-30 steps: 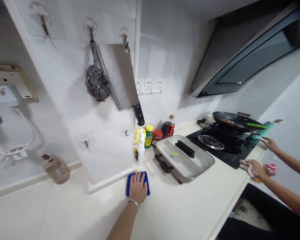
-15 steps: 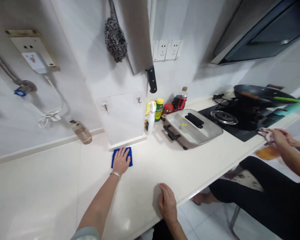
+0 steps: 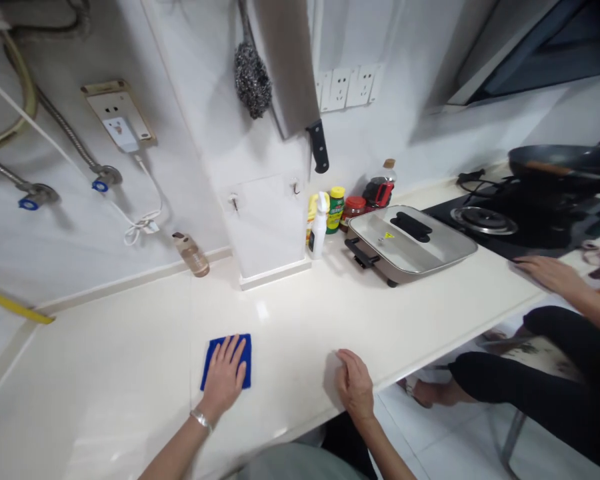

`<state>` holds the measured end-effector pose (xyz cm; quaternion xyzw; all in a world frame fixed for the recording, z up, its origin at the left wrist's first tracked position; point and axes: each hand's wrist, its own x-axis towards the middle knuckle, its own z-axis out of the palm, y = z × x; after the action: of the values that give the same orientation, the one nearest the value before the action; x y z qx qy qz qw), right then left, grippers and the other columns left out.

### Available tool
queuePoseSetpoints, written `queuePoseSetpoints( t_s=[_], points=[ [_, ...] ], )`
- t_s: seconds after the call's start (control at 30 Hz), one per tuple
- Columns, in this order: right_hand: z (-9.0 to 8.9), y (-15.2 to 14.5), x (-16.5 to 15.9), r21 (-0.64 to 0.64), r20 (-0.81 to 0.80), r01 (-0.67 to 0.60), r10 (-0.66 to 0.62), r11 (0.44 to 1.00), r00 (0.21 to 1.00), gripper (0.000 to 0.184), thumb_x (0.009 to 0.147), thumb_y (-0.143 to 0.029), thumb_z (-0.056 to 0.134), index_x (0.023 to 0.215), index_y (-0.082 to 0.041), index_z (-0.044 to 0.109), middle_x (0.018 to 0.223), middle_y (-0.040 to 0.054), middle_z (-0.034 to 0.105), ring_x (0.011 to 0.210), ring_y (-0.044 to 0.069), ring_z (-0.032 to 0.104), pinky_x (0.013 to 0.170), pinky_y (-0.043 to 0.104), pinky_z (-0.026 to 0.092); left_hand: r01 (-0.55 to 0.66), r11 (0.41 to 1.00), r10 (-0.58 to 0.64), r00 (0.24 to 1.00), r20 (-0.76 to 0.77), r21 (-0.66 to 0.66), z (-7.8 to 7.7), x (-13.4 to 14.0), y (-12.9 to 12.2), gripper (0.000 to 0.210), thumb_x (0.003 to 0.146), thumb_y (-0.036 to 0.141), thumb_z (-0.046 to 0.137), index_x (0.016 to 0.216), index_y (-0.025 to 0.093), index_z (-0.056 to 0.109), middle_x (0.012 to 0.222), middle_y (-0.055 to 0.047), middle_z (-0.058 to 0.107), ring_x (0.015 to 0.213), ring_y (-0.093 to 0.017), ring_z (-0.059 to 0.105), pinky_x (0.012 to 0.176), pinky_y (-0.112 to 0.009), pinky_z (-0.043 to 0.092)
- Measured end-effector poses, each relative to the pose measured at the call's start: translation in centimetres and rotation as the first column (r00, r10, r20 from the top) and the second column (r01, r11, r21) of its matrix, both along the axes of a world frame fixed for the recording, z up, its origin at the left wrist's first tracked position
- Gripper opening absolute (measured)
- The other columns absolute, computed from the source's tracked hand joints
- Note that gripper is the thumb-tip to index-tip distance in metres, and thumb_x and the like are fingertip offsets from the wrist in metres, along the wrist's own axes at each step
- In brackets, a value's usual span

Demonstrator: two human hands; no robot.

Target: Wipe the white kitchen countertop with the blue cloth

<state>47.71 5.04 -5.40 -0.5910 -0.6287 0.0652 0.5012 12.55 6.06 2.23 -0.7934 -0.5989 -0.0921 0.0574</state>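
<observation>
My left hand (image 3: pixel 225 377) lies flat on a folded blue cloth (image 3: pixel 246 363), fingers spread, pressing it against the white countertop (image 3: pixel 290 320). The cloth's top and side edges show around my fingers. A bracelet circles that wrist. Near the front edge of the counter rests my right hand (image 3: pixel 356 387), its fingers loosely curled together and nothing visible in them.
Behind stand a brown bottle (image 3: pixel 191 255), a white spray bottle (image 3: pixel 318 230), several jars and a lidded electric pan (image 3: pixel 415 240). A cleaver (image 3: pixel 293 73) and a steel scrubber (image 3: pixel 253 80) hang above. At right, a seated person's hand (image 3: pixel 550 273) touches the counter near the stove (image 3: pixel 530 230).
My left hand has drawn the blue cloth back from the wall ledge toward me. My right hand stays by the counter edge. The view has turned left; the other person's hand is now on the counter.
</observation>
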Motion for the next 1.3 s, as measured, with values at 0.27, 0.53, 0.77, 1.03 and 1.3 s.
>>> queuePoseSetpoints(
  t_s=[0.27,0.53,0.77,1.03,1.3],
  points=[
    [0.9,0.2,-0.1,-0.037,-0.189,-0.017,0.009,0.999,0.982,0.027,0.090,-0.024,0.043,0.105,-0.021,0.065,0.110,0.0095,0.068,0.107,0.023,0.062,0.098,0.047,0.052,0.409,0.901,-0.414,0.910,-0.002,-0.144,1.7,8.6,-2.1,0.061,0.099,0.033,0.034,0.156,0.028,0.012,0.164,-0.003,0.022,0.151,-0.027,0.020,0.122,-0.052,0.024],
    [3.5,0.8,2.2,-0.147,-0.443,0.154,-0.204,0.977,0.873,0.035,0.092,-0.034,0.036,0.102,-0.016,0.064,0.090,0.0081,0.073,0.080,0.021,0.069,0.073,0.036,0.058,0.554,0.824,-0.530,0.828,0.181,-0.121,0.2,19.2,-0.6,0.063,0.098,0.037,0.039,0.155,0.025,0.015,0.164,-0.007,0.023,0.150,-0.029,0.020,0.123,-0.055,0.020],
    [4.7,-1.6,0.3,-0.107,-0.303,0.212,-0.235,0.971,0.924,0.037,0.090,-0.038,0.043,0.112,-0.018,0.064,0.115,0.0121,0.069,0.108,0.026,0.064,0.097,0.047,0.052,0.570,0.816,-0.463,0.742,0.484,-0.092,-0.4,22.2,2.7,0.051,0.101,0.038,0.028,0.148,0.021,0.038,0.155,-0.008,0.042,0.146,-0.023,0.033,0.122,-0.051,0.029],
    [5.6,0.1,-6.4,-0.227,0.417,0.098,0.005,0.969,0.909,0.052,0.096,-0.038,0.044,0.147,-0.027,0.040,0.157,0.0059,0.037,0.146,0.034,0.029,0.118,0.065,0.026,0.042,0.997,-0.076,0.800,0.596,0.071,-2.2,7.5,6.8,0.053,0.098,0.038,0.026,0.138,0.013,0.051,0.152,-0.016,0.043,0.148,-0.026,0.028,0.122,-0.055,0.027],
    [4.2,-0.4,-0.3,-0.270,0.619,0.080,0.110,0.960,0.778,0.074,0.094,-0.048,0.041,0.156,-0.020,0.012,0.161,0.0079,0.023,0.149,0.031,0.021,0.122,0.057,0.016,-0.403,0.915,0.392,0.868,0.305,-0.026,-2.8,-3.5,7.3,0.069,0.095,0.049,0.017,0.142,0.008,0.047,0.157,-0.024,0.030,0.149,-0.039,0.019,0.119,-0.061,0.019]
  ],
)
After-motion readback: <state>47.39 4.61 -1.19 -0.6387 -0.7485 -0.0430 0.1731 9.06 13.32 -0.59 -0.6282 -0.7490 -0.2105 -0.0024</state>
